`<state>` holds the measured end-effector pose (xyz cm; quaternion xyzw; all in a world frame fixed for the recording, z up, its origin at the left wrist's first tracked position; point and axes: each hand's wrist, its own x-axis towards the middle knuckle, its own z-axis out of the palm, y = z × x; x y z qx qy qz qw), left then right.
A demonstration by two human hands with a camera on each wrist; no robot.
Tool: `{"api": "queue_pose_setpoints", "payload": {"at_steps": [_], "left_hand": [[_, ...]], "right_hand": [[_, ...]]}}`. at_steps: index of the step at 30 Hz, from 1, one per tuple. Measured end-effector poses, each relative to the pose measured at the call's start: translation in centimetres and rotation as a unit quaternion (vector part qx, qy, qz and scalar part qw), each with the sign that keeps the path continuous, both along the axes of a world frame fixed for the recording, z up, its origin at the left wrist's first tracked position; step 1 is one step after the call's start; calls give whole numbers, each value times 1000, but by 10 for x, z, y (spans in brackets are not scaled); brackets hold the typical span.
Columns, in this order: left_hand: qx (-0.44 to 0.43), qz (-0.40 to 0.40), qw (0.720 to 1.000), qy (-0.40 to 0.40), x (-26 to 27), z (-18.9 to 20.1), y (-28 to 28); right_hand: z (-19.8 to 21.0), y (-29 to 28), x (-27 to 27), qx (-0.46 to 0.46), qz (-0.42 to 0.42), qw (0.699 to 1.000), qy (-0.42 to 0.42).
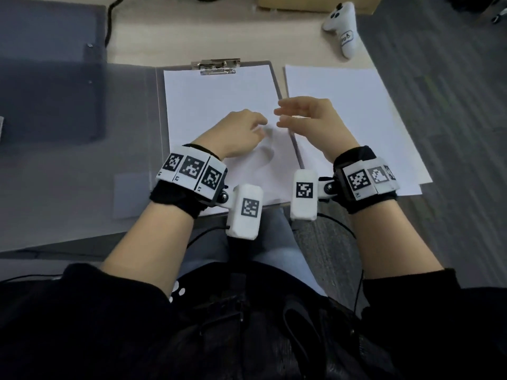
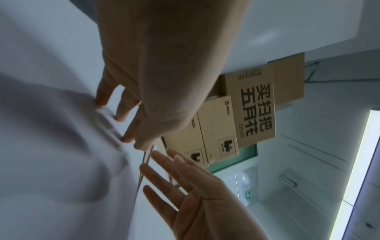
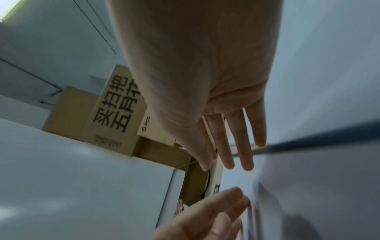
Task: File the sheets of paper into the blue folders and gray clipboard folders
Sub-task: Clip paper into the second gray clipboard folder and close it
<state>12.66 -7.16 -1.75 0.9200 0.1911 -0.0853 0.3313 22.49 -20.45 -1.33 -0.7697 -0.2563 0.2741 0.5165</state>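
Gray clipboard folder (image 1: 82,149) lies open, its cover spreading to the left of my left hand (image 1: 238,133). This hand presses with relaxed, nearly straight fingertips on the clipped sheet (image 1: 216,100), holding nothing. My right hand (image 1: 307,116) hovers open beside it, over the folder's edge. Right of it waits the loose paper stack (image 1: 356,119). I think pressing sideways could wrinkle the sheet or pull it from the clip (image 1: 216,65).

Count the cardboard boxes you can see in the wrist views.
3 at least. A large printed box stands at the table's far edge, a plain one behind it, a smaller one beside it. Hands cover part of the row, so more may be hidden.
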Motion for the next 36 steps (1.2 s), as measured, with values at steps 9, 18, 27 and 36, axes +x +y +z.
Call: {"api": "queue_pose_setpoints", "payload": {"at_steps": [9,18,27,36], "left_hand": [[55,-32,998,-12,21,-13,-66],[127,-11,992,-14,35,-16,-95],[105,31,993,-35,42,-17,-100],[53,46,996,-60,45,-23,-93]], "right_hand": [[-15,-75,4,-92,-159,971,-153],[-28,-119,18,-358,-218,894,-156],[-26,-139,21,-344,-274,887,-140],[-13,-135,20,-150,-348,896,-232]]}}
